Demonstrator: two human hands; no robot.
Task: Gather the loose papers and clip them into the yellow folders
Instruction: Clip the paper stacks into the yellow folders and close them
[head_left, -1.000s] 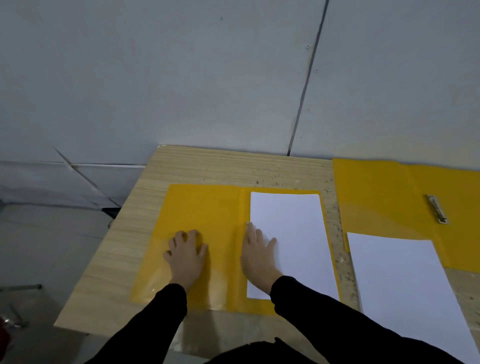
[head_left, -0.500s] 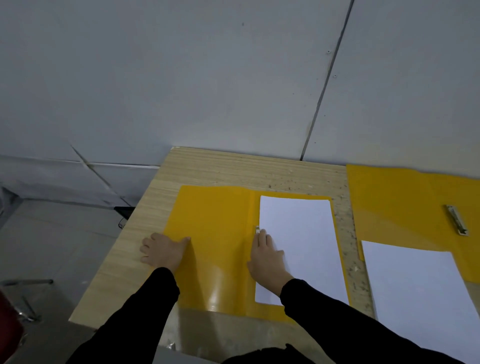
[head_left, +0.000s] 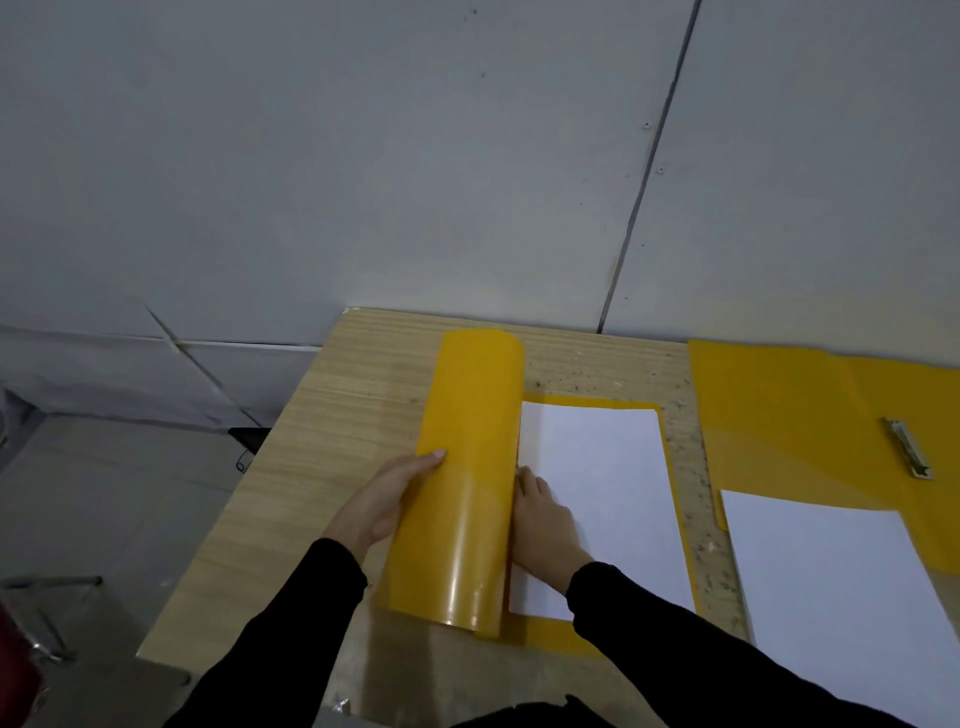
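Beside paper under flat right hand, glossy yellow folder flap curled, gripped by left hand.

No text, labels, brands or numbers legible anywhere. Sheet in left folder: blank face. Second sheet and right folder: plain (metal clip too small to read any marking).
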